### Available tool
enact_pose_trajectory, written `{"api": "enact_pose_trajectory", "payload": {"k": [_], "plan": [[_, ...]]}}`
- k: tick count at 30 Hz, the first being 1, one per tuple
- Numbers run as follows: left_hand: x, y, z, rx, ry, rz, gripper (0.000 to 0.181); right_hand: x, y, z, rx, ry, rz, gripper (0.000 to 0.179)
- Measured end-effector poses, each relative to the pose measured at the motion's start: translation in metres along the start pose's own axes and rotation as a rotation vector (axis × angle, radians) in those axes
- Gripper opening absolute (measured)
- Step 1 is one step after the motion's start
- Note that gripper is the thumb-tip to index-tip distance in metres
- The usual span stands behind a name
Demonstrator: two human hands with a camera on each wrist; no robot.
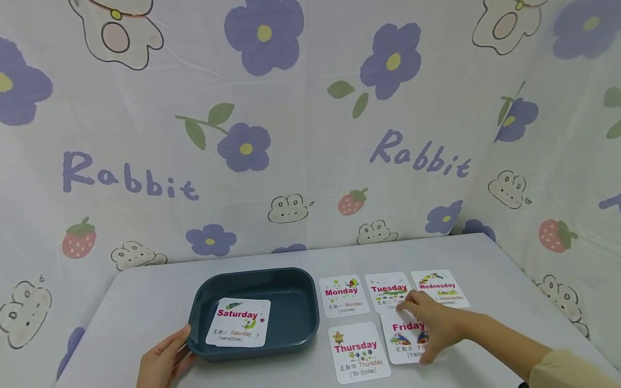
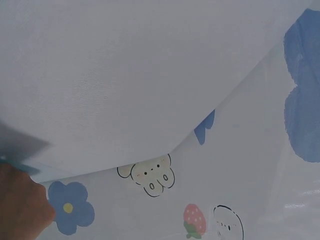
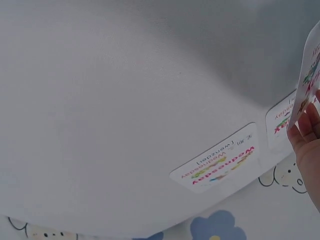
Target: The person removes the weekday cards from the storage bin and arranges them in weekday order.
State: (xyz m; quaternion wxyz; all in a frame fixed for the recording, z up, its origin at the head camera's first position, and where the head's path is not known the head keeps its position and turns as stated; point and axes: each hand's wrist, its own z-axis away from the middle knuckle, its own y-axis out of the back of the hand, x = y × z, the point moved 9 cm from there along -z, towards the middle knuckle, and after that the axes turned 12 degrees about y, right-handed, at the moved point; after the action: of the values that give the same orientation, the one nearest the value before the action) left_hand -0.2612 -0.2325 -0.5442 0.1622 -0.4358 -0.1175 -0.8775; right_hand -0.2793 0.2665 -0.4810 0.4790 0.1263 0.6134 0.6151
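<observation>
My right hand [image 1: 439, 323] holds the Friday card [image 1: 400, 345] by its edges, with its top edge overlapping the Tuesday card [image 1: 388, 285]. In the right wrist view this card [image 3: 311, 67] stands tilted up off the table, beside the fingers [image 3: 307, 127]. My left hand [image 1: 165, 355] grips the left side of a dark teal tray [image 1: 305, 337]. Inside that tray lies the Saturday card [image 1: 239, 322], at its left, seemingly with another card's edge under it. The left wrist view shows only part of the left hand [image 2: 22, 205].
The Monday card [image 1: 343, 296] lies right of the tray, and the Wednesday card [image 1: 440, 289] is at the row's right end. Below Monday is the Thursday card [image 1: 359, 353]. A white table [image 1: 155, 291] carries everything, with a rabbit-and-flower printed cloth [image 1: 301, 178] hanging behind it.
</observation>
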Motion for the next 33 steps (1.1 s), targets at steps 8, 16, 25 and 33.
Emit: {"api": "enact_pose_trajectory", "payload": {"k": [8,16,25,33], "plan": [[-0.001,-0.002,-0.002,-0.031,0.005,-0.003,0.096,0.001,-0.007,0.001,-0.016,0.009,-0.013,0.091],[-0.001,-0.001,-0.002,-0.041,-0.001,-0.004,0.094,0.007,-0.013,0.003,-0.029,-0.002,-0.006,0.092],[0.000,-0.001,0.002,-0.059,-0.002,-0.011,0.081,0.011,-0.020,0.002,-0.028,-0.001,-0.043,0.089],[0.001,-0.002,0.004,-0.065,-0.001,-0.009,0.085,0.015,-0.021,0.001,-0.034,-0.012,-0.065,0.088]]}}
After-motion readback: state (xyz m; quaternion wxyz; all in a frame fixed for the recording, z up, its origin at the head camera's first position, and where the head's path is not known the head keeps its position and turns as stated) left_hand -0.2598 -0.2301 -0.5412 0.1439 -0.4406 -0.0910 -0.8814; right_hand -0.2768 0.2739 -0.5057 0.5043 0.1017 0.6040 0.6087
